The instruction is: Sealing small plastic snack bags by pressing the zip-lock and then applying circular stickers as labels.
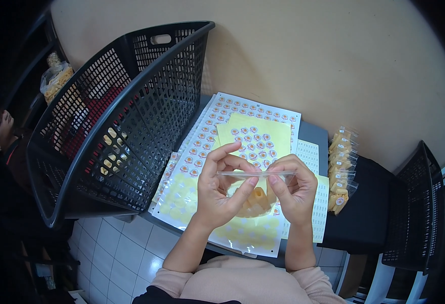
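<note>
Figure. A clear plastic pouch of yellow tube-shaped snacks (257,195) was held above the near edge of the grey table (313,133), its flat top strip pinched closed between the left hand (221,187) and the right hand (294,190). Sheets of round orange-and-white stickers (253,139) were spread beneath, a black perforated plastic basket (126,111) at the left edge, filled pouches (341,167) at the right. Uneven finger pressure could have left the strip creased or the contents spilled.
</note>
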Tool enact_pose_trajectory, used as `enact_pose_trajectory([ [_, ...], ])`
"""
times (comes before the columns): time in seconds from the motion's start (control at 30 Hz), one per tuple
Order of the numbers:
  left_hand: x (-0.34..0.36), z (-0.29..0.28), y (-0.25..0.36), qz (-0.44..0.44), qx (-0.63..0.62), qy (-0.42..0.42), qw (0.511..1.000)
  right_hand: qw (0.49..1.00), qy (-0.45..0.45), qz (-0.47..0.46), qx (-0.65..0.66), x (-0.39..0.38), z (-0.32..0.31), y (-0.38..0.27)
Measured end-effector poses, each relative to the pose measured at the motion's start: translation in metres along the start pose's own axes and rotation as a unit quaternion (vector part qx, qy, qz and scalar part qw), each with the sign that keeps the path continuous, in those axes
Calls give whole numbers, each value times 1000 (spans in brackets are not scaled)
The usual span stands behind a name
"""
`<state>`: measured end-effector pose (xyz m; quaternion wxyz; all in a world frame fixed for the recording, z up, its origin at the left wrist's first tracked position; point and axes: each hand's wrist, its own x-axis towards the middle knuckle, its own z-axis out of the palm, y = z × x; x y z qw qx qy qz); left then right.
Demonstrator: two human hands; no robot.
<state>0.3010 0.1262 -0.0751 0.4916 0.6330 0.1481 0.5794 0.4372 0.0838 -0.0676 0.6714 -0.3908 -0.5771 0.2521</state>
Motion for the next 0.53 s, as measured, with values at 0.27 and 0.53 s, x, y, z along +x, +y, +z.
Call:
enact_pose_trajectory([
  [0.27,1,4,3,-15,2,-5,1000,1000,-4,-17,3,0,0,2],
  [0.53,2,3,0,-16,-8,-3,1000,999,-5,-33,-24,1,-1,2],
])
